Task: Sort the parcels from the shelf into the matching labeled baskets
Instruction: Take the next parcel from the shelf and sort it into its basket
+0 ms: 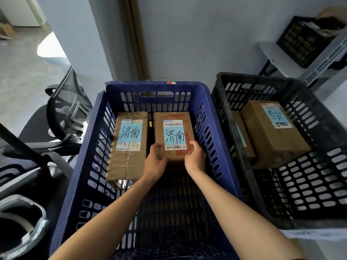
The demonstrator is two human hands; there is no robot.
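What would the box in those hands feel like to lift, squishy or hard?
Probably hard: the cardboard box has flat sides and sharp corners. It likely won't roll, since it is blocky. Maybe not very light, as the left hand and right hand both grip it.

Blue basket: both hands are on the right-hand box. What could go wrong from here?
The left hand and right hand grip only the near end of the box, so it might tilt or slip if not yet flat. The gap to the neighbouring box is narrow; the left hand could get pinched or knock it.
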